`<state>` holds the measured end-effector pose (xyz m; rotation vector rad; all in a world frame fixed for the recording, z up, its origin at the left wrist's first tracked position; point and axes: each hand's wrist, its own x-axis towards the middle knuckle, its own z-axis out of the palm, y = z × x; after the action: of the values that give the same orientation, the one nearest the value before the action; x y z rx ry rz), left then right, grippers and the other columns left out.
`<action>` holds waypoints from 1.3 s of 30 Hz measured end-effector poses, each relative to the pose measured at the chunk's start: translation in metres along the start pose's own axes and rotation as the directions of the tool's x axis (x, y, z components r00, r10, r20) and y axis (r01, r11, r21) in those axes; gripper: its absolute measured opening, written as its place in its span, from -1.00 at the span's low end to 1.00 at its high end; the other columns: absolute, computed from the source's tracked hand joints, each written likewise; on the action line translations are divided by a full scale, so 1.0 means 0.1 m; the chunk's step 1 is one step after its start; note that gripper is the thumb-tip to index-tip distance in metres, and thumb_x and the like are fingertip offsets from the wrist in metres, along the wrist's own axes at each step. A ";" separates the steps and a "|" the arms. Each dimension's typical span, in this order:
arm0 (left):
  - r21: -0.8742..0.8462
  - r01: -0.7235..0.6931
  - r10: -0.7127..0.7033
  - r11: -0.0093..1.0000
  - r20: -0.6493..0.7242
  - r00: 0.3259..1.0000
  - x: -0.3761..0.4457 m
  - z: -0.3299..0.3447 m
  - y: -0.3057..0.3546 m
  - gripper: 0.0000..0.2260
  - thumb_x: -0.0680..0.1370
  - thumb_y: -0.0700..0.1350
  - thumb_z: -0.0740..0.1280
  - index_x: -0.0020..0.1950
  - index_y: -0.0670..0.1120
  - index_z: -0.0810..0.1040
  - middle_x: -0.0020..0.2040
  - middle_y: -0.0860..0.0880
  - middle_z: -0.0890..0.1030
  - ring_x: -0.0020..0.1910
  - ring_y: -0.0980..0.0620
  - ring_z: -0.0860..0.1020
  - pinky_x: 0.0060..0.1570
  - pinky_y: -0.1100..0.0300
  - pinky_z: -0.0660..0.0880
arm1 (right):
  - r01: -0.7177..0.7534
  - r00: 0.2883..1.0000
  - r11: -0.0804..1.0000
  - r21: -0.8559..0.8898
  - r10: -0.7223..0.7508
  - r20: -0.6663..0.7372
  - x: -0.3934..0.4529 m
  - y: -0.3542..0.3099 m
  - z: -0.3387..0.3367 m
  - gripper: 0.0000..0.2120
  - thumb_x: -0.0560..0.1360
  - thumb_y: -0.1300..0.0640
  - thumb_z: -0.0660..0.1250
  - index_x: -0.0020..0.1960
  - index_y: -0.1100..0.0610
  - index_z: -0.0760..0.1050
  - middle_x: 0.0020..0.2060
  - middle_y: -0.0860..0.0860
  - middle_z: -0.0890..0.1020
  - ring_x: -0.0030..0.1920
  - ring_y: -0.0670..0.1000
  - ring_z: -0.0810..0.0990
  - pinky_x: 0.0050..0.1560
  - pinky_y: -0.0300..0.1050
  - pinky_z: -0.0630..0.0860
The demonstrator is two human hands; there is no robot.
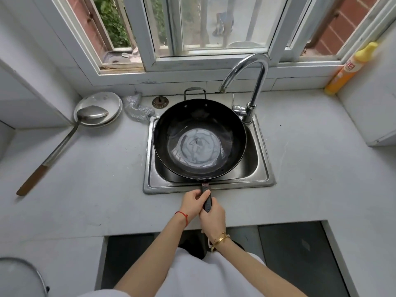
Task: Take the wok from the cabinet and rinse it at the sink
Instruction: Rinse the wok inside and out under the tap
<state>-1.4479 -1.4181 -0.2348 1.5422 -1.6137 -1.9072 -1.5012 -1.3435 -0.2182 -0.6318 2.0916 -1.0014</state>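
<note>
1. Ladle (62, 144): on the table at 9 o'clock of the sink, bowl resting in a white dish (100, 101).
2. Left hand (194, 202): curled round the wok's handle, nearer the pan.
3. Wok (199, 140): over the sink (262, 168), below the faucet (248, 82); shallow water pooled inside. Likely heavy, stiff, slick when wet; the long handle (207, 200) at 6 o'clock is the sound hold.
4. Right hand (212, 217): wrapped round the handle's rear.
</note>
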 end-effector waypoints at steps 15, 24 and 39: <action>0.115 0.046 -0.042 0.992 -0.045 0.998 0.03 0.08 -0.07 -0.79 0.59 0.00 0.31 -0.16 -0.09 0.57 -0.32 0.06 0.54 -0.31 0.16 0.48 -0.31 0.34 0.37 | -0.013 0.988 0.986 -0.165 0.038 0.150 0.11 0.19 -0.03 -0.86 0.54 0.13 0.25 0.02 0.21 0.41 -0.19 0.12 0.61 -0.27 0.09 0.59 -0.44 -0.20 0.40; 0.169 0.076 -0.065 0.983 -0.065 0.996 0.05 0.09 -0.13 -0.70 0.56 0.06 0.33 0.08 -0.15 0.65 -0.07 -0.07 0.68 -0.06 0.02 0.61 -0.03 0.18 0.55 | 0.103 0.954 0.920 -0.378 0.016 0.298 0.22 0.22 -0.14 -0.72 0.53 -0.01 0.24 0.11 0.17 0.43 -0.12 0.12 0.65 -0.17 0.13 0.63 -0.27 -0.08 0.52; 0.060 0.115 -0.115 0.992 -0.008 0.993 0.04 0.10 -0.12 -0.71 0.60 0.01 0.29 0.05 -0.21 0.64 -0.08 -0.08 0.71 -0.05 -0.02 0.66 0.10 0.13 0.58 | 0.266 0.964 0.913 -0.311 -0.251 0.087 1.32 -0.29 -1.00 -0.80 0.59 0.18 0.17 0.02 0.22 0.55 -0.11 0.10 0.64 -0.08 0.07 0.60 -0.01 -0.03 0.54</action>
<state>-1.4521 -1.4108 -0.2480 1.6974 -1.6281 -1.9265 -1.6572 -1.4041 -0.2027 -1.1109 2.1874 -0.7791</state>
